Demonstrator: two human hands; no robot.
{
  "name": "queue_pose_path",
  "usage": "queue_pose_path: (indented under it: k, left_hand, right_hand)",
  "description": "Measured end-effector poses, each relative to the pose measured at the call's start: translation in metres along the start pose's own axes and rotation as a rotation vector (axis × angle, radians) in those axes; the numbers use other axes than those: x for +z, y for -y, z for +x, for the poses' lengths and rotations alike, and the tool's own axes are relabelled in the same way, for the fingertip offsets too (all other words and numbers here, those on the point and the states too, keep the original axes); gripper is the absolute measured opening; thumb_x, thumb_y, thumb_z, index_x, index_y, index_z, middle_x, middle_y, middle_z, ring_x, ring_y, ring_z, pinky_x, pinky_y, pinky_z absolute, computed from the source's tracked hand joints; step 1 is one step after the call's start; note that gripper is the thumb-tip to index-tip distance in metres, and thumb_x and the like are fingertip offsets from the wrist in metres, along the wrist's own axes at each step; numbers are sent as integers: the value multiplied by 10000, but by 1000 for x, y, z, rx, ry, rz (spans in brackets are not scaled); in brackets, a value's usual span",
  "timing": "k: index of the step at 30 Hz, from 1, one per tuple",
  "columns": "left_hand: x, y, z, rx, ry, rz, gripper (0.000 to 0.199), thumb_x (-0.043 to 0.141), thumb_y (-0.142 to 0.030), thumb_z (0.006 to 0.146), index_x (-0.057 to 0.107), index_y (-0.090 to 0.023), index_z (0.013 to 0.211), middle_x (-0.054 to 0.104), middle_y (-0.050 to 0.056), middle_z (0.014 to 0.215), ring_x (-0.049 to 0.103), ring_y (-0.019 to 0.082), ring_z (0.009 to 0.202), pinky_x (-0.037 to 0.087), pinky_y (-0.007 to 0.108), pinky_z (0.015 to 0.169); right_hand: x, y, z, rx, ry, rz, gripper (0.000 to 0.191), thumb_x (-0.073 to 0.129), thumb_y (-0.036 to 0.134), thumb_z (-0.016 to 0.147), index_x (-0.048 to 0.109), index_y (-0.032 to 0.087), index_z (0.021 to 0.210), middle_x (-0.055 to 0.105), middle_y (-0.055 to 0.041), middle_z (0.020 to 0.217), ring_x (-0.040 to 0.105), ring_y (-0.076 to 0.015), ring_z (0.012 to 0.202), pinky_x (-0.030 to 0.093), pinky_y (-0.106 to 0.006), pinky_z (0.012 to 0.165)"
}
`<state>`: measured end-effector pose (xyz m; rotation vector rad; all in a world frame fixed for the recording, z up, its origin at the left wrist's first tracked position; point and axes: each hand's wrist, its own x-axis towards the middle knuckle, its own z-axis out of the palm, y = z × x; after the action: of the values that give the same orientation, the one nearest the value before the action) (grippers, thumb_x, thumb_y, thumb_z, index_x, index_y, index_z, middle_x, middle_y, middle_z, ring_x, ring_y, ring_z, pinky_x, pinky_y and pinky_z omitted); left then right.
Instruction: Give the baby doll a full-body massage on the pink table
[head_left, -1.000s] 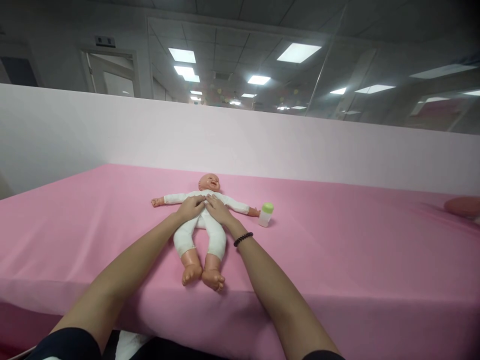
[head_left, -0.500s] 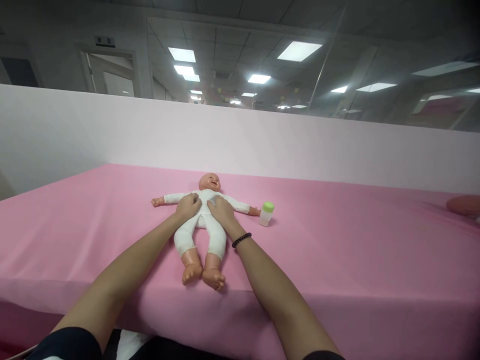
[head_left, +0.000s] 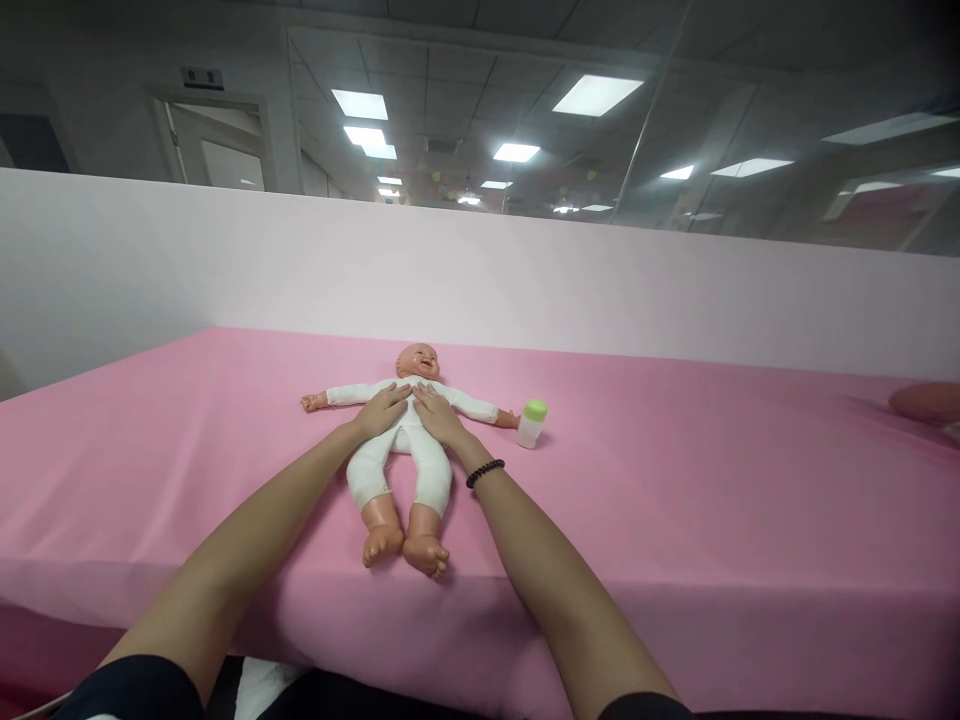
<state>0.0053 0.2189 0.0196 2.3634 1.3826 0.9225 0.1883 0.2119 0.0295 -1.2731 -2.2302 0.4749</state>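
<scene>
Baby doll [head_left: 401, 455] lengthwise, head away, under open left hand [head_left: 382, 411] and open right hand [head_left: 438, 417].

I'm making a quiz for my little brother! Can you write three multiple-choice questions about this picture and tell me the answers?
1. Where is the small bottle compared with the baby doll?
A. Beside its hand
B. On its tummy
C. Under its feet

2. What colour is the bottle's cap?
A. Red
B. Blue
C. Green

3. What are the left hand and right hand doing?
A. Holding the bottle
B. Resting on the doll's chest
C. Lifting the doll up high

Answers:
1. A, the bottle stands just past the doll's outstretched hand.
2. C, the cap is light green.
3. B, both hands lie on its white suit, and the doll lies flat on the pink sheet.
</scene>
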Motion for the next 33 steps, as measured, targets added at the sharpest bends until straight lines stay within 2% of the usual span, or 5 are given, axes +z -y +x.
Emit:
queue_pose_path:
  k: [6, 12, 17, 24, 33]
  left_hand:
    - [-1, -9, -1, -187, 14, 97, 616, 364, -382, 999, 470, -94, 1534, 321, 144, 1660, 221, 281, 1578, 200, 460, 1281]
    - [-8, -26, -13, -268, -207, 254, 384, 445, -400, 972, 746, -172, 1041, 764, 150, 1142, 696, 309, 1104, 494, 395, 960]
    - [-9, -25, -15, -108, -283, 260, 319, 493, -320, 938, 786, -199, 906, 794, 100, 1004, 726, 269, 966, 511, 351, 880]
    - [-5, -15, -9, 23, -160, 62, 427, 459, -233, 913, 754, -181, 1217, 736, 61, 1278, 645, 251, 1258, 458, 358, 1120]
    - [-7, -25, -9, -143, -111, 207, 317, 423, -339, 992, 679, -210, 1128, 717, 97, 1234, 632, 270, 1217, 468, 381, 1032]
  right_hand:
    - [-3, 6, -2, 188, 9, -24, 681, 312, 431, 1067, 210, 113, 1660, 90, -113, 1724, 73, -259, 1611, 120, -501, 1292]
    - [-9, 23, -16, 213, -237, -166, 465, 447, 393, 1027, 688, 72, 1261, 675, -212, 1291, 633, -306, 1213, 457, -372, 1042]
    - [-9, 25, -16, 61, -252, -185, 339, 446, 274, 1027, 766, 160, 1032, 758, -110, 1052, 698, -234, 993, 490, -301, 895]
    - [-4, 11, -9, -94, -156, -2, 442, 405, 198, 1028, 631, 113, 1399, 572, -111, 1490, 490, -196, 1429, 337, -306, 1212]
    - [-2, 6, -1, 125, -41, -27, 588, 345, 366, 1070, 383, 126, 1606, 235, -118, 1696, 172, -253, 1595, 154, -445, 1295]
